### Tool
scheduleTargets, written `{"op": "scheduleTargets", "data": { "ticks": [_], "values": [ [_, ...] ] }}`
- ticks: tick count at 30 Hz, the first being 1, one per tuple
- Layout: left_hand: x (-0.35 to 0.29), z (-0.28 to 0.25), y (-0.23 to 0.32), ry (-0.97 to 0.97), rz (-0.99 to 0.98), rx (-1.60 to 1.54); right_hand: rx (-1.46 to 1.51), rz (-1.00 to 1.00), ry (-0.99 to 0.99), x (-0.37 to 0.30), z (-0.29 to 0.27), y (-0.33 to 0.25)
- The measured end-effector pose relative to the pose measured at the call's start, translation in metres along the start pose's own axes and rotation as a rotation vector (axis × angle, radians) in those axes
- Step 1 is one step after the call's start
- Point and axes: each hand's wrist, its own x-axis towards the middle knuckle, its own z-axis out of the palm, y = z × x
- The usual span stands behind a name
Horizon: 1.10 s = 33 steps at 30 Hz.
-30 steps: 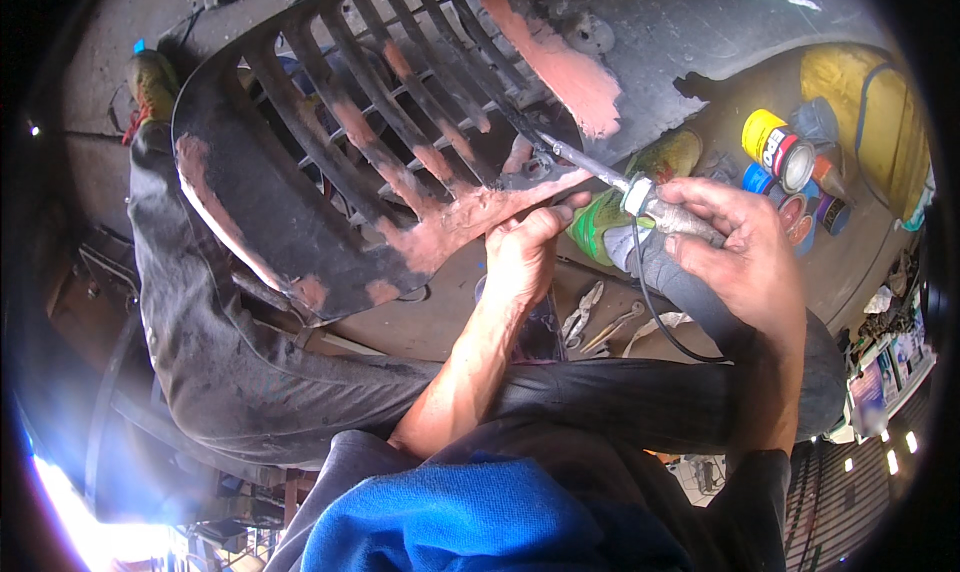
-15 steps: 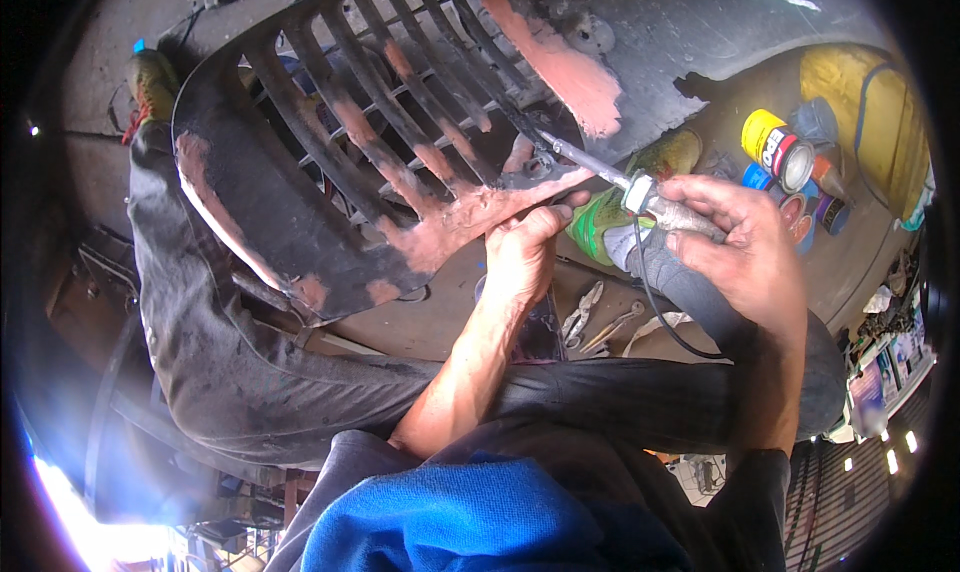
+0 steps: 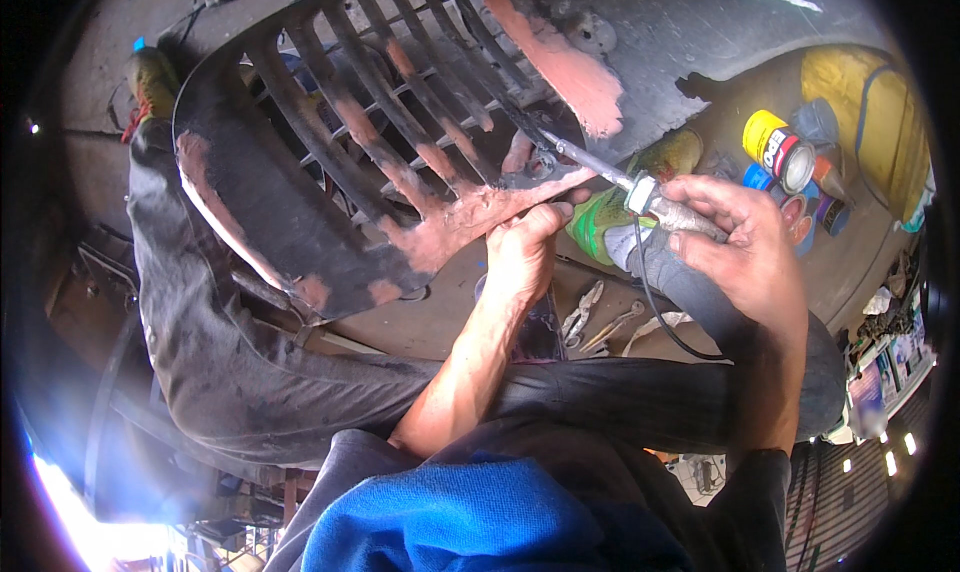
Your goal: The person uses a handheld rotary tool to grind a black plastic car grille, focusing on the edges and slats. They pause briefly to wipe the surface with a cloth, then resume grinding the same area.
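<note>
A black plastic car grille panel (image 3: 270, 187) with long slats and smeared pink filler patches lies tilted before me. My left hand (image 3: 525, 247) grips its near lower edge, thumb on top and the other fingers mostly hidden beneath. In my right hand (image 3: 735, 237) is the wrapped grey handle of a corded soldering iron (image 3: 590, 162). Its metal barrel points up and left, and its dark end lies at the base of the rightmost slats, beside a small mounting hole. Whether the tip touches the plastic I cannot tell.
Right of the panel stand a yellow and black can (image 3: 778, 152) and several other small cans. Pliers (image 3: 582, 312) lie on the floor beyond my bent right leg (image 3: 640, 397). A green and yellow shoe (image 3: 595, 227) is under the iron. The iron's black cord (image 3: 655, 317) loops over my leg.
The soldering iron has shifted very slightly to the right at its handle. My left hand and the grille panel stay in place.
</note>
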Motion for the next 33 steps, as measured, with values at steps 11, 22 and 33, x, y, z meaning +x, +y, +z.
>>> {"op": "scheduleTargets", "data": {
  "ticks": [11,22,33],
  "values": [
    [0.004,-0.001,-0.001,-0.085,-0.017,-0.087,0.084,-0.014,0.027,0.008,0.009,0.009],
    [0.005,0.001,0.0,-0.113,0.003,-0.056,0.057,0.087,-0.022,0.013,0.008,0.001],
    [0.004,-0.007,-0.002,-0.115,-0.062,-0.066,0.127,0.015,0.02,0.011,0.011,0.006]
  ]
}}
